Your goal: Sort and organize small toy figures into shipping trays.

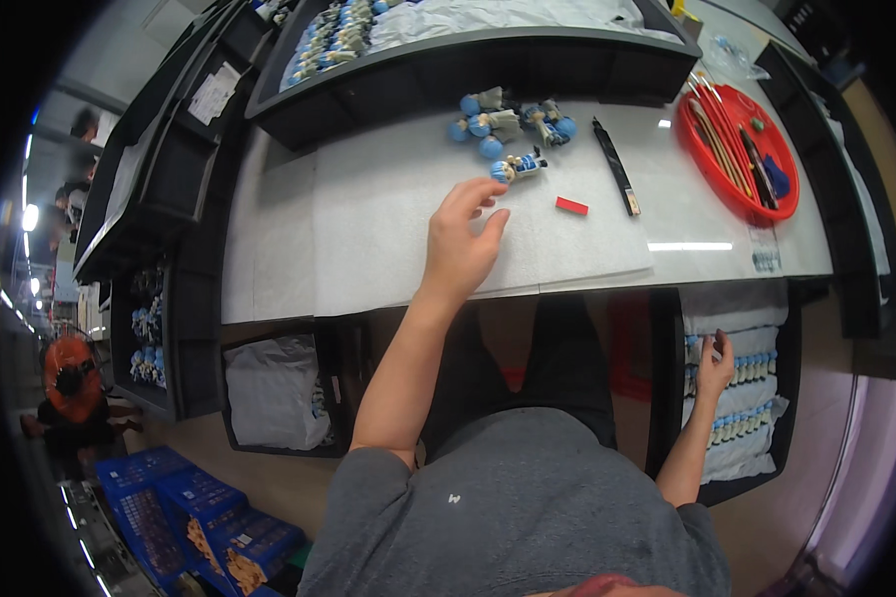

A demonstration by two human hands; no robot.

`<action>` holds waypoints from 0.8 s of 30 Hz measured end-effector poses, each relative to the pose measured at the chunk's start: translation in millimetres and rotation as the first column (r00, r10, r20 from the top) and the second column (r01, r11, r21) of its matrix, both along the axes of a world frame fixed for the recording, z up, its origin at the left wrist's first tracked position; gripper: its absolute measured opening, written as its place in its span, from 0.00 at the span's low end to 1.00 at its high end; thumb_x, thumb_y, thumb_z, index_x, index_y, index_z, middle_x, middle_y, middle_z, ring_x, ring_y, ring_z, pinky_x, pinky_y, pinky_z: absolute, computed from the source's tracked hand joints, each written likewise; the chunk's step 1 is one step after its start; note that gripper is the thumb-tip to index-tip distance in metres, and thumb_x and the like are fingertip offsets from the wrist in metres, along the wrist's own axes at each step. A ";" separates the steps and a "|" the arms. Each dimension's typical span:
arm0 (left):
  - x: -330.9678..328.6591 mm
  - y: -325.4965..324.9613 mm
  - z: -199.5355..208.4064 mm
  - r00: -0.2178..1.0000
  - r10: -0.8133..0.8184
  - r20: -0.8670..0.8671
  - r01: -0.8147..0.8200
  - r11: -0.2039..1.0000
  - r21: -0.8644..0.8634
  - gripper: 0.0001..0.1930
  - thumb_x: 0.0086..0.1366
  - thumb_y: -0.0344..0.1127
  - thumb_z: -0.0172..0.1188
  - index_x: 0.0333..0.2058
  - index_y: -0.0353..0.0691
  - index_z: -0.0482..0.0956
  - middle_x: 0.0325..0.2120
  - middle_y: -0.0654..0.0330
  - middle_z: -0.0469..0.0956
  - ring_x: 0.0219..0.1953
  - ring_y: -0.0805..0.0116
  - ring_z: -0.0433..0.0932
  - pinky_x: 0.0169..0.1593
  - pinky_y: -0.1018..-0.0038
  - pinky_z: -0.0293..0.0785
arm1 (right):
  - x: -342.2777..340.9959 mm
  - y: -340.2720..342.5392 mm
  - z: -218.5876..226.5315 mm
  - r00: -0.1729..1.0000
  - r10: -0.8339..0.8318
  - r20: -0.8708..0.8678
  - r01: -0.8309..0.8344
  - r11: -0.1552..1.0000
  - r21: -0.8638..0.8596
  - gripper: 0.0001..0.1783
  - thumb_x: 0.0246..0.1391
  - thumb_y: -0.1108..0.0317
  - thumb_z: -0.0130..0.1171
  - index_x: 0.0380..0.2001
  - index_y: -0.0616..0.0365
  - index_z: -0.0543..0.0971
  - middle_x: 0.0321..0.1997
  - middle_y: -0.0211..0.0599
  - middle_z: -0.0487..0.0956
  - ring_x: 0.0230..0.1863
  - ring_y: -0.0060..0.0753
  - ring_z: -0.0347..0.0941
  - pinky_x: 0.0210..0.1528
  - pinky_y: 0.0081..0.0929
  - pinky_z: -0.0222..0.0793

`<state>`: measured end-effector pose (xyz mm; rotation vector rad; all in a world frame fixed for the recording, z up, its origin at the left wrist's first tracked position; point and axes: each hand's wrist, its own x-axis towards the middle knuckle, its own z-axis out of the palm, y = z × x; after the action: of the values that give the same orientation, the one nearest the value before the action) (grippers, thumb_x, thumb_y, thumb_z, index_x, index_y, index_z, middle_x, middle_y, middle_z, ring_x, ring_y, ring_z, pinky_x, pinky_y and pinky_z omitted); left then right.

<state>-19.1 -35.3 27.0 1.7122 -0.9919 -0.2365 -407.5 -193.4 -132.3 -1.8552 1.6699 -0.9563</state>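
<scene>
My left hand point(461, 242) hovers open over the white work mat point(388, 229), fingers spread, its fingertips just short of a small blue-headed figurine point(517, 167) lying on the mat. Behind that figurine lies a cluster of several similar figurines point(508, 123). My right hand point(715, 364) reaches down beside my right leg into a black bin point(667, 388), where rows of figurines point(732, 373) lie on white sheets; its fingers touch that row, and I cannot tell whether it grips one.
A small red block point(571, 206) and a long black tool point(616, 166) lie on the mat. A red round tray point(742, 149) with brushes and tools sits at right. Black bins point(468, 50) of figurines line the back and left. Blue crates point(189, 507) stand on the floor.
</scene>
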 end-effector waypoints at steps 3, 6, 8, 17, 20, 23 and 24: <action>10.6 -16.6 -1.0 0.973 0.070 0.221 -0.074 0.997 0.010 0.14 0.49 0.25 0.56 0.38 0.37 0.74 0.40 0.57 0.72 0.41 0.65 0.71 0.44 0.74 0.67 | 35.1 9.8 34.8 0.969 0.097 0.227 -0.085 0.994 -0.063 0.15 0.50 0.72 0.52 0.43 0.62 0.71 0.39 0.38 0.75 0.38 0.26 0.71 0.37 0.19 0.68; 20.1 -24.7 -11.0 0.936 0.095 0.339 -0.124 0.990 0.066 0.15 0.49 0.27 0.56 0.38 0.35 0.73 0.40 0.55 0.71 0.42 0.60 0.69 0.47 0.74 0.65 | 70.7 22.5 60.1 0.917 0.213 0.339 -0.164 0.972 -0.168 0.13 0.51 0.75 0.51 0.42 0.63 0.71 0.38 0.37 0.75 0.37 0.24 0.71 0.38 0.18 0.67; 22.3 -23.7 -14.2 0.942 0.027 0.335 -0.092 0.980 0.178 0.15 0.50 0.28 0.56 0.39 0.35 0.73 0.37 0.55 0.71 0.42 0.62 0.70 0.45 0.74 0.66 | 97.1 37.0 81.8 0.835 0.313 0.452 -0.263 0.949 -0.173 0.13 0.51 0.75 0.51 0.42 0.63 0.72 0.38 0.36 0.75 0.36 0.23 0.71 0.39 0.18 0.67; 21.1 30.5 -15.7 0.647 -0.336 -0.685 0.148 0.936 -0.320 0.16 0.60 0.27 0.50 0.48 0.32 0.68 0.34 0.61 0.72 0.36 0.77 0.71 0.39 0.81 0.69 | 212.1 70.6 141.5 0.495 0.681 0.540 -0.650 0.702 -0.290 0.09 0.47 0.83 0.51 0.35 0.67 0.73 0.32 0.37 0.76 0.32 0.22 0.72 0.36 0.15 0.67; 22.2 34.1 -21.7 0.609 -0.398 -0.686 0.143 0.906 -0.399 0.15 0.61 0.28 0.49 0.47 0.33 0.68 0.36 0.60 0.74 0.38 0.75 0.72 0.42 0.80 0.68 | 256.0 67.6 149.3 0.407 0.771 0.489 -0.740 0.592 -0.319 0.15 0.48 0.79 0.52 0.41 0.64 0.71 0.33 0.38 0.76 0.33 0.25 0.73 0.38 0.19 0.67; 22.0 33.3 -24.2 0.583 -0.427 -0.691 0.120 0.886 -0.447 0.15 0.61 0.28 0.48 0.47 0.33 0.68 0.37 0.59 0.74 0.39 0.74 0.72 0.43 0.78 0.68 | 285.3 69.8 149.8 0.297 0.765 0.571 -0.851 0.483 -0.206 0.20 0.48 0.74 0.55 0.47 0.63 0.67 0.34 0.39 0.75 0.34 0.26 0.73 0.38 0.21 0.67; 22.2 33.7 -24.6 0.583 -0.425 -0.692 0.115 0.887 -0.448 0.15 0.61 0.28 0.48 0.47 0.33 0.68 0.37 0.59 0.74 0.39 0.74 0.72 0.43 0.78 0.68 | 287.3 70.8 147.7 0.295 0.767 0.570 -0.854 0.480 -0.203 0.20 0.48 0.74 0.55 0.47 0.63 0.67 0.34 0.39 0.75 0.34 0.26 0.73 0.38 0.21 0.67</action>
<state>3.0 -1.7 2.4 0.9180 -0.5652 -0.8798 -120.2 -122.6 15.4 -1.6783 0.2272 -0.7651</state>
